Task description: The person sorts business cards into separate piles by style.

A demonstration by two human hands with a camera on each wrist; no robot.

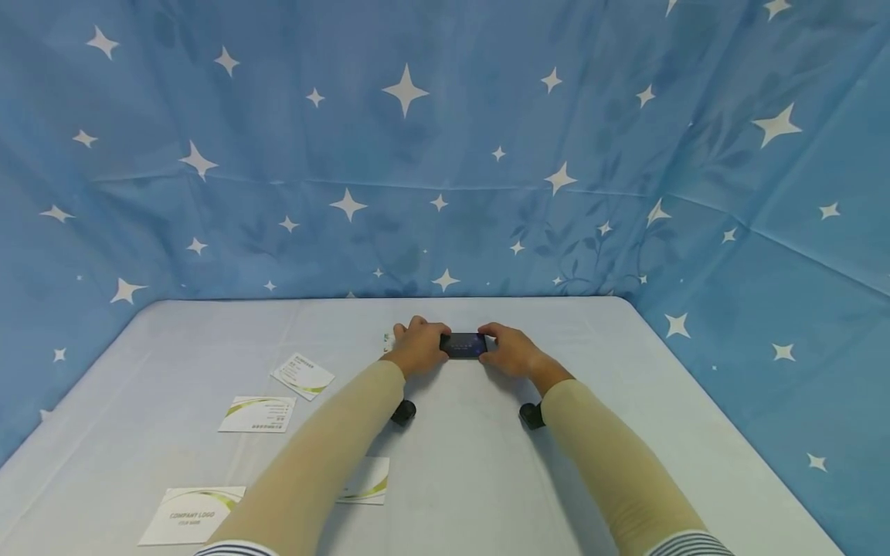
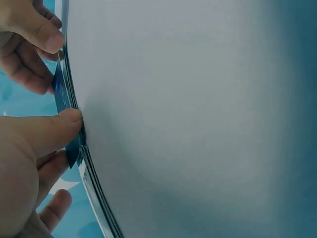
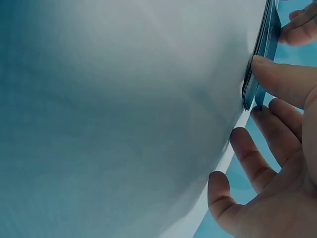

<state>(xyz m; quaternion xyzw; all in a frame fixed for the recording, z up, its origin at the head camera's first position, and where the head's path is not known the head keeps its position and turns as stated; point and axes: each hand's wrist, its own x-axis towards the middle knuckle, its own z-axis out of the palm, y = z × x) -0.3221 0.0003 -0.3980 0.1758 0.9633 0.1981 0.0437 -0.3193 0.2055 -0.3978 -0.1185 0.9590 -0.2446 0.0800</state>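
1. A blue curtain (image 1: 445, 139) hangs behind the counter (image 1: 473, 448).
2. The left hand (image 1: 419, 349) and the right hand (image 1: 513, 351) each pinch one end of the dark cards (image 1: 463, 346), near the counter's far edge.
3. We judge this stack light, rather stiff and slippery, so we should hold both short ends.
4. White cards (image 1: 257, 417) lie nearer, leftward; only a partly hidden green-white piece (image 1: 387, 340) sits close beside the left hand.

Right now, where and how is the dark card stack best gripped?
Probably by its two short ends, one hand from each side: the dark card stack is thin and longer from left to right, and the left hand and right hand pinch near those ends, leaving its middle uncovered.
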